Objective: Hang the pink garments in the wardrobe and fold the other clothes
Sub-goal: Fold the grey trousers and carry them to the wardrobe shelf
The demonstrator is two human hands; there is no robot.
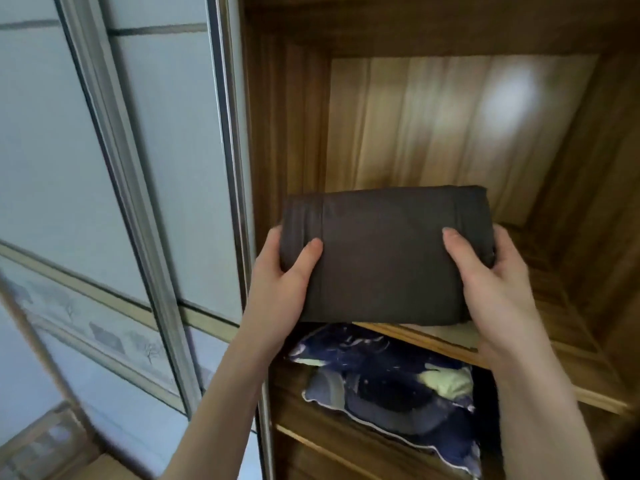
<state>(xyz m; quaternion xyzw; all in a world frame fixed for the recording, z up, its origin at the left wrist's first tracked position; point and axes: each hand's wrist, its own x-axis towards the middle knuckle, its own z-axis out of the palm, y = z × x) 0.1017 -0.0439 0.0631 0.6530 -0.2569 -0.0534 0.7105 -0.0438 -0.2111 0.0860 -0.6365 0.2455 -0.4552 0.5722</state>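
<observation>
Left hand [282,271] grips the left end of the folded dark garment [384,254], thumb on top, fingers hidden under it. Right hand [491,282] grips the right end the same way. Garment sits level, in front of the open wardrobe, over the front edge of the wooden shelf [571,341]. Below that shelf: blue patterned bundle [398,386]. Left of shelf: sliding door [121,168].

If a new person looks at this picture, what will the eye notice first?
First, the dark folded cloth in the middle, held by the left hand and the right hand in front of the wooden shelf. Next, the blue patterned bundle on the shelf below, and the pale sliding door at left.
</observation>
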